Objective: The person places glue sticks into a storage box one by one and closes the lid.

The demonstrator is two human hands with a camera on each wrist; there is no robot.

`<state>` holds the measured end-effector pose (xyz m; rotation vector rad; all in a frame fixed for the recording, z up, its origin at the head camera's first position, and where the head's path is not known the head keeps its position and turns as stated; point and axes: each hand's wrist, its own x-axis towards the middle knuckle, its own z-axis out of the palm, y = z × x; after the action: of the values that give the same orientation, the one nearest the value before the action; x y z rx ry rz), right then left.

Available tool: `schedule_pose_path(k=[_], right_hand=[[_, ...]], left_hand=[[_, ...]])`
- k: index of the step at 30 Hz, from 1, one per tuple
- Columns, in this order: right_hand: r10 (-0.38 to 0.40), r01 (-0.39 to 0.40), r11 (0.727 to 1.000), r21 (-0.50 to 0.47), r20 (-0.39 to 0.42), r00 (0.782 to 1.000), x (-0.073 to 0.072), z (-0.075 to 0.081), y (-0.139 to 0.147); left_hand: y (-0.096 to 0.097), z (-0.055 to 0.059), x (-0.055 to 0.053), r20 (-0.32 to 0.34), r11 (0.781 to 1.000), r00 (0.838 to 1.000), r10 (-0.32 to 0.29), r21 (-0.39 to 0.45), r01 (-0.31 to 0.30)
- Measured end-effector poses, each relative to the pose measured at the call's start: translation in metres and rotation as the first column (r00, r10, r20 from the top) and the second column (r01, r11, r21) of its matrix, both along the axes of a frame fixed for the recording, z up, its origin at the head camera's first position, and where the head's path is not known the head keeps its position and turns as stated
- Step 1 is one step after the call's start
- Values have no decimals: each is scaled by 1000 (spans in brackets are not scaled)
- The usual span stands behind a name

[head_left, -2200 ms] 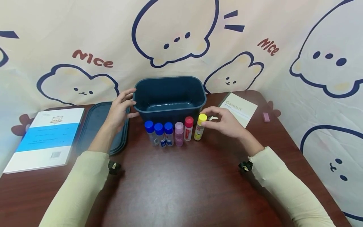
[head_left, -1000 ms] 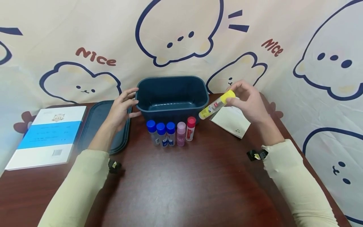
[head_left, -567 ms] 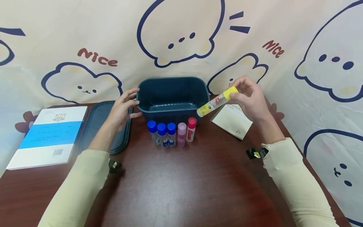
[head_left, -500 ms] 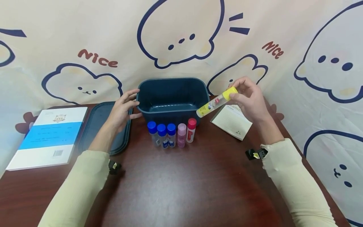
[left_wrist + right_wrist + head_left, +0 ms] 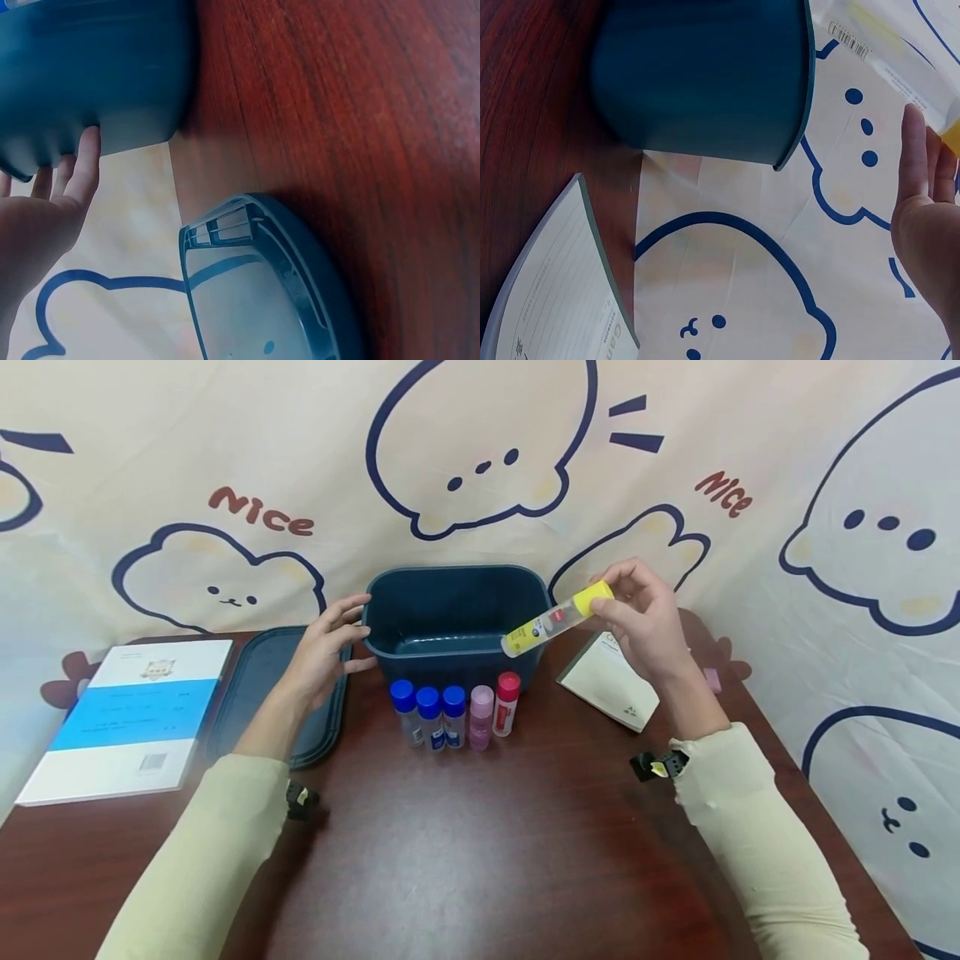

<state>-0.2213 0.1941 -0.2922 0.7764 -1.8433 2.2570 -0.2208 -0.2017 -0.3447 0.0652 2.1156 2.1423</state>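
My right hand (image 5: 641, 618) pinches a yellow-capped glue stick (image 5: 551, 620) near its cap. The stick tilts, its lower end over the front right rim of a dark teal plastic bin (image 5: 457, 670). In the right wrist view the glue stick (image 5: 889, 60) is apart from the bin (image 5: 705, 82). My left hand (image 5: 322, 647) rests extended fingers against the bin's left side; the left wrist view shows the fingers (image 5: 88, 161) touching its wall. Before the bin stand several glue sticks: blue-capped ones (image 5: 429, 718), a pink one (image 5: 481, 718) and a red-capped one (image 5: 506, 704).
A dark teal lid (image 5: 258, 693) lies left of the bin, partly behind my left arm. Farther left is a white and blue book (image 5: 131, 714). A notebook (image 5: 609, 681) and a pink eraser (image 5: 712, 680) lie to the right. A printed cloth wall (image 5: 480, 543) stands behind the bin.
The yellow-capped glue stick has been lifted from the row's right end, tilted, and most recently carried left over the bin's rim. My left hand stays at the bin.
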Motion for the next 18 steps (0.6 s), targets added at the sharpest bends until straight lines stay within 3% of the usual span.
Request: schedule_pose_path(k=[8, 18], right_hand=[[-49, 49, 999, 3, 17, 999, -1, 2, -2], [-57, 55, 998, 35, 47, 997, -13, -3, -6]], left_hand=[[3, 0, 0, 1, 1000, 1000, 4, 15, -4], [3, 0, -1, 1, 1000, 1000, 4, 19, -4]])
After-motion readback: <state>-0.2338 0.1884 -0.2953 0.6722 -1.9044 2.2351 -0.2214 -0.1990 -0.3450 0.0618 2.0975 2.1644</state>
